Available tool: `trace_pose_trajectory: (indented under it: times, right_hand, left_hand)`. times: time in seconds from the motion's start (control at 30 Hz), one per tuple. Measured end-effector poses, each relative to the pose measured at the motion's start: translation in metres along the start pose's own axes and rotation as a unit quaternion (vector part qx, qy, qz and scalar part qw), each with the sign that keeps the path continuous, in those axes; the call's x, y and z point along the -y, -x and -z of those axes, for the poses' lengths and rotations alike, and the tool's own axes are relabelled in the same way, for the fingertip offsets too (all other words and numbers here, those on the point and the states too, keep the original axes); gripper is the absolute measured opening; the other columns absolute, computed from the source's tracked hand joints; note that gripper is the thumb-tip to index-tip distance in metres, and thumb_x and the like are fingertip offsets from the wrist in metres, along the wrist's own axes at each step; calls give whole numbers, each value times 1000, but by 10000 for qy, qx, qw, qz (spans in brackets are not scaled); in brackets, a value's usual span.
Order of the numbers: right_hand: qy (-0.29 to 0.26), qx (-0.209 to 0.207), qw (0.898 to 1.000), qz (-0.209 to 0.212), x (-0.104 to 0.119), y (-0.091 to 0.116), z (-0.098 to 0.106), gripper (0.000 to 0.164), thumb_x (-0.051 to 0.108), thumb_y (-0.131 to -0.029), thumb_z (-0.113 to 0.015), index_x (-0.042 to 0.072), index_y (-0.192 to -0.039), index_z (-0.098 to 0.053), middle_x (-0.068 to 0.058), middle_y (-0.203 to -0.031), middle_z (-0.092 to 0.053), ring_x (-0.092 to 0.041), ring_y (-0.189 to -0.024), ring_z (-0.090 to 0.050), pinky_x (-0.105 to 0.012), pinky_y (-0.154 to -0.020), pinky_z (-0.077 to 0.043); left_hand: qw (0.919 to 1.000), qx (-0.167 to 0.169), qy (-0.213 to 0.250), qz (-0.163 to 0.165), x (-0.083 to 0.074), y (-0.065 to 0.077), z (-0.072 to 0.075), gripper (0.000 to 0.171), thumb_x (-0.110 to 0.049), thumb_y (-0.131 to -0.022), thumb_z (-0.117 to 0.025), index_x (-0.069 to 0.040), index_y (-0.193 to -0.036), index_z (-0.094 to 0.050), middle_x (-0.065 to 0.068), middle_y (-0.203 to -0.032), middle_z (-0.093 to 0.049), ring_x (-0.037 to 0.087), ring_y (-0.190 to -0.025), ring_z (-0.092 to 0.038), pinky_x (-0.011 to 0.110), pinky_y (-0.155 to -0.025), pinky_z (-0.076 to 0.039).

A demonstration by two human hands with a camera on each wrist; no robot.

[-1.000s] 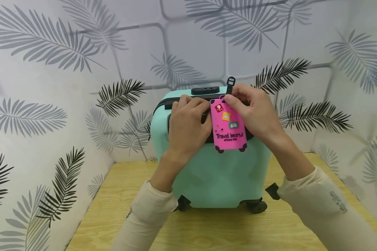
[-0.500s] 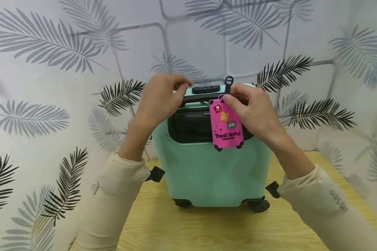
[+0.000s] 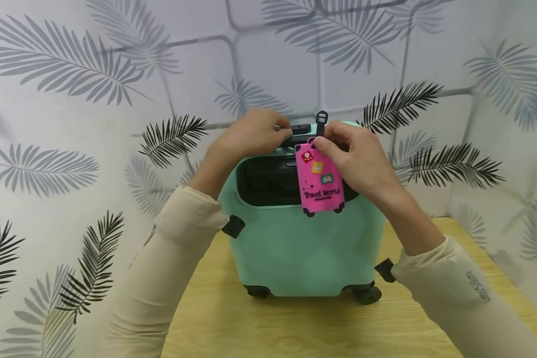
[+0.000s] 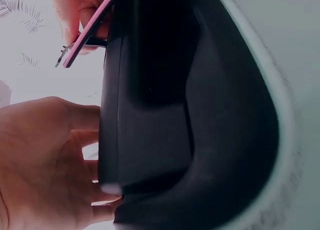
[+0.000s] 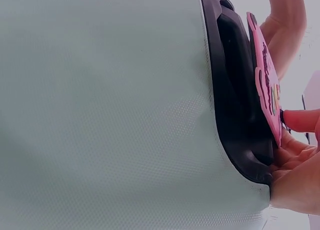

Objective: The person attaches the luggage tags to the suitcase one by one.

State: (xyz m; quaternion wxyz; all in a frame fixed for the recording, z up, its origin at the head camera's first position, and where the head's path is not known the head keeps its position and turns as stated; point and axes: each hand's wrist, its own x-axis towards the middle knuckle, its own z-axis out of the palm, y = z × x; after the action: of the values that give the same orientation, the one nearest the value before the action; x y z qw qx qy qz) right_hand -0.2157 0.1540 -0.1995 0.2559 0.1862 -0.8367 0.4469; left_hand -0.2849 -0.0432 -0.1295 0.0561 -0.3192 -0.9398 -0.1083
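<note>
A mint-green suitcase (image 3: 309,253) stands upright with its black handle panel (image 3: 270,181) facing me. My right hand (image 3: 362,156) pinches a pink luggage tag (image 3: 319,186) at its top, between thumb and fingers. The tag's black strap (image 3: 320,128) sticks up above that thumb, buckle end uppermost. The tag hangs in front of the panel's right part. My left hand (image 3: 252,132) is over the suitcase's top left, its thumb and forefinger near the lock. In the left wrist view, straight left fingers (image 4: 82,117) reach to the edge of the black panel; their tips are hidden.
The suitcase stands on a wood-grain table (image 3: 295,328), on black wheels (image 3: 367,294). A black combination lock (image 3: 301,129) lies on its top, left of the strap. Walls with a leaf pattern (image 3: 174,134) rise behind and at both sides.
My left hand has left the front of the handle panel, risen to the top left, then moved right toward the tag. The right hand keeps its pinch, with the tag slightly further left.
</note>
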Motion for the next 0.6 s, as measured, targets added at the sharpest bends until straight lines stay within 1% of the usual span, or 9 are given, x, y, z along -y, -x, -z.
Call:
trace_pose_trajectory:
  times: [0.1, 0.2, 0.3, 0.4, 0.5, 0.6]
  right_hand:
    - [61, 45, 10000, -15, 1, -1, 0, 23, 27, -106, -60, 8, -96, -67, -10, -88, -66, -21, -82, -59, -36, -75, -42]
    - [128, 57, 9999, 1, 0, -1, -1, 24, 27, -107, -60, 8, -94, -66, -11, -87, -64, -22, -82, -57, -37, -74, -41]
    - [144, 52, 9999, 29, 0, -2, -1, 24, 27, -106, -61, 8, -93, -66, -11, -86, -63, -22, -82, -58, -37, -73, -42]
    - [80, 66, 9999, -8, 1, -2, 1, 23, 27, -106, -62, 8, -94, -68, -11, -88, -65, -22, -84, -60, -36, -73, -44]
    - [18, 92, 9999, -45, 1, -2, 1, 22, 26, -106, -62, 8, -95, -70, -10, -88, -66, -21, -85, -60, -34, -71, -46]
    - [1, 79, 10000, -26, 2, -2, 2, 22, 26, -105, -63, 8, -95, -70, -10, -86, -67, -21, -83, -59, -32, -69, -44]
  left_hand:
    - [9998, 170, 50, -56, 0, -3, 0, 33, -22, -110, -47, -10, -131, -70, 8, -121, -68, 24, -107, -56, 38, -94, -46]
    - [9996, 234, 123, -105, -1, -5, -1, 33, -19, -109, -46, -12, -130, -70, 8, -122, -67, 23, -107, -55, 35, -89, -45]
    - [9994, 197, 249, -124, -1, -6, -1, 34, -15, -108, -45, -11, -129, -71, 9, -122, -66, 24, -107, -54, 34, -85, -43]
    - [9993, 129, 341, -98, -2, -6, -1, 31, -16, -109, -48, -9, -128, -71, 10, -122, -66, 24, -108, -54, 35, -87, -43]
    - [9994, 20, 340, -73, -1, -7, -1, 29, -19, -109, -52, -8, -125, -73, 10, -120, -67, 24, -108, -54, 36, -90, -44]
    - [9991, -91, 402, 45, -1, -6, -1, 28, -21, -108, -55, -7, -124, -74, 10, -116, -68, 23, -102, -54, 35, -88, -44]
